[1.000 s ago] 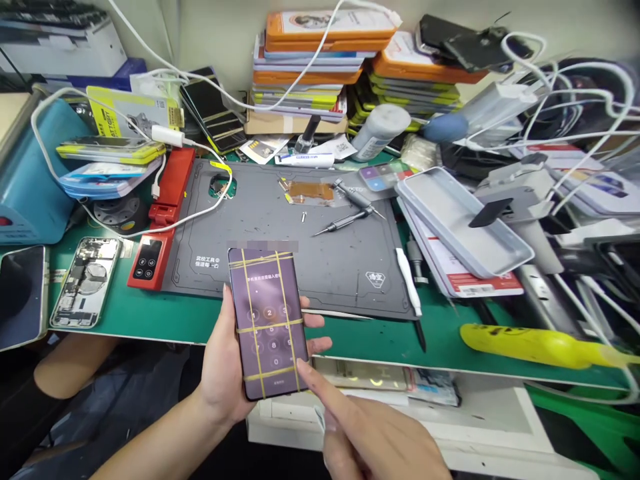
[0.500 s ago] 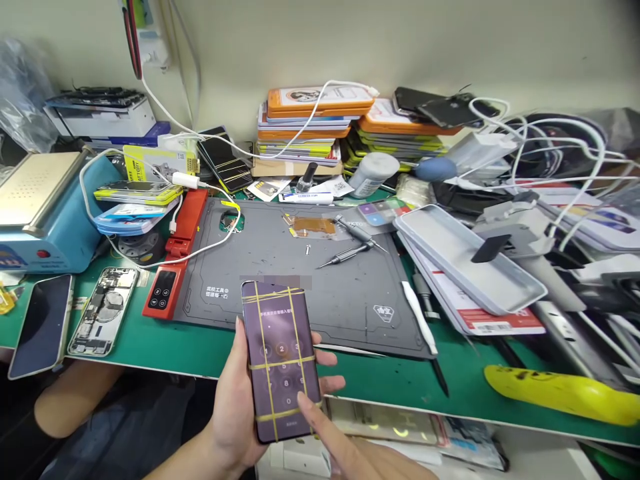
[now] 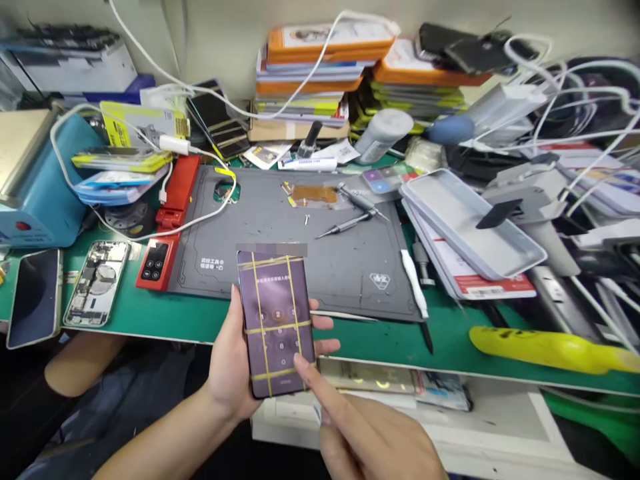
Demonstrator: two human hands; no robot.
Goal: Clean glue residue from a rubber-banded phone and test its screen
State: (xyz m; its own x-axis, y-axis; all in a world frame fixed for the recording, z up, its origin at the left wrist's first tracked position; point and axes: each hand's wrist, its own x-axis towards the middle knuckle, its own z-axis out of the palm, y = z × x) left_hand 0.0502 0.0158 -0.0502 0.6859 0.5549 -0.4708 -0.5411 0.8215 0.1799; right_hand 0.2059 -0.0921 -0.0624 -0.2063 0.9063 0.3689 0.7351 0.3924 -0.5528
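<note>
A smartphone (image 3: 273, 347) with a lit number keypad lies in my left hand (image 3: 227, 367), screen up and slightly tilted. Yellow bands cross its screen lengthwise and sideways. My left palm and thumb are along one edge, and fingertips show past the other. Over the lower right of the screen, my right hand (image 3: 365, 427) stretches out its index finger, its tip at the keypad near the 9 and 0. Whether it touches the glass I cannot tell. The other right fingers are curled and partly hidden. Beyond the phone lies a grey work mat (image 3: 280, 267).
Screwdrivers (image 3: 350, 223) lie on the mat, beside a red device (image 3: 155, 260). An opened phone (image 3: 97, 283) and a dark-screened phone (image 3: 35, 293) sit left. A clear case (image 3: 470, 220), yellow tool (image 3: 540, 347) and cables crowd the right. Another person's arm (image 3: 83, 363) shows lower left.
The view has tilted down, so the bench sits higher in the picture. More of my right hand shows. My left hand still holds the phone, and the index finger stays at the lower keypad.
</note>
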